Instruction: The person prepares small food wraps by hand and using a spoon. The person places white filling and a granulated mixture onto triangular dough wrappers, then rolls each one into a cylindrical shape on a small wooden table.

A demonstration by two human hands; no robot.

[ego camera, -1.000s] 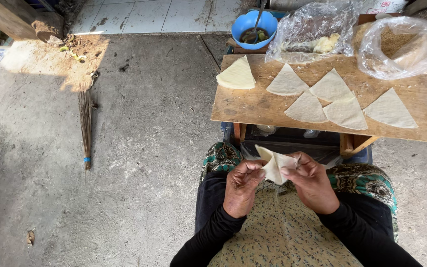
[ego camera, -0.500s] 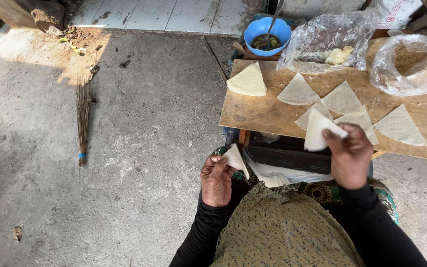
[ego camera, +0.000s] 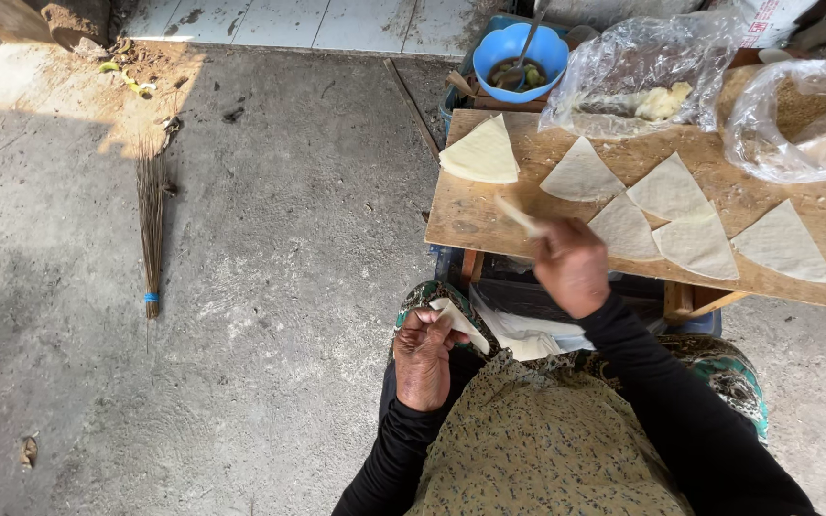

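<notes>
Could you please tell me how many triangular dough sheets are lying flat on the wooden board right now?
6: a stack at the left corner, one in the middle, three clustered right of it, one far right. The stack hides more.

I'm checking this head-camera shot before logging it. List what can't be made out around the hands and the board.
- Right hand: seen from the back; its grip on the blurred pale sheet is hidden.
- Left hand: its fingers cover part of the folded sheet.
- Blue bowl: contents too small to tell.
- Clear bag: cut off by the right edge; glare veils what is inside.
</notes>
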